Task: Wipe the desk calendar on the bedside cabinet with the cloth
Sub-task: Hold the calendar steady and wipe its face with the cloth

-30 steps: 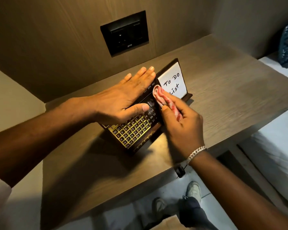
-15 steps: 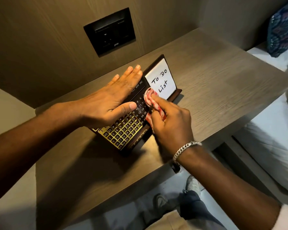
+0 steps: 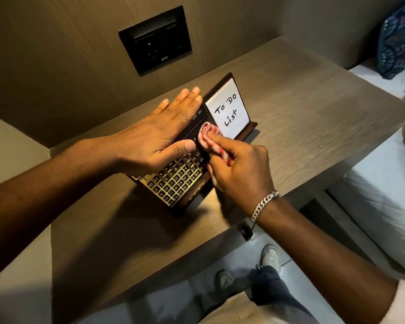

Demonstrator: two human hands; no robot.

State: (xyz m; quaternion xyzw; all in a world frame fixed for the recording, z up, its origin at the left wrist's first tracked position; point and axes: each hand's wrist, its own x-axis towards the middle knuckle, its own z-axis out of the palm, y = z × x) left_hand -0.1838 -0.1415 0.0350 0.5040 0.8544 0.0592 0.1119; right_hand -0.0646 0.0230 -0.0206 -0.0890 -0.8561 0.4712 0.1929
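A dark wooden desk calendar (image 3: 173, 183) with a brass number grid stands on the bedside cabinet (image 3: 302, 118). A white "To Do List" card (image 3: 228, 111) sits in its right end. My left hand (image 3: 154, 139) lies flat over the calendar's top edge, fingers together, thumb on its face. My right hand (image 3: 241, 169) grips a bunched red-and-white cloth (image 3: 209, 139) and presses it on the calendar's face just left of the card. The calendar's left upper part is hidden under my left hand.
A black socket panel (image 3: 154, 39) is set in the wall behind the cabinet. A bed with white sheets (image 3: 384, 197) and a patterned pillow (image 3: 400, 38) lies to the right. My shoes (image 3: 270, 256) show on the floor below the cabinet's front edge.
The cloth in my right hand has slid a little left and down along the calendar's face, away from the card. My left hand has stayed flat on the calendar's top.
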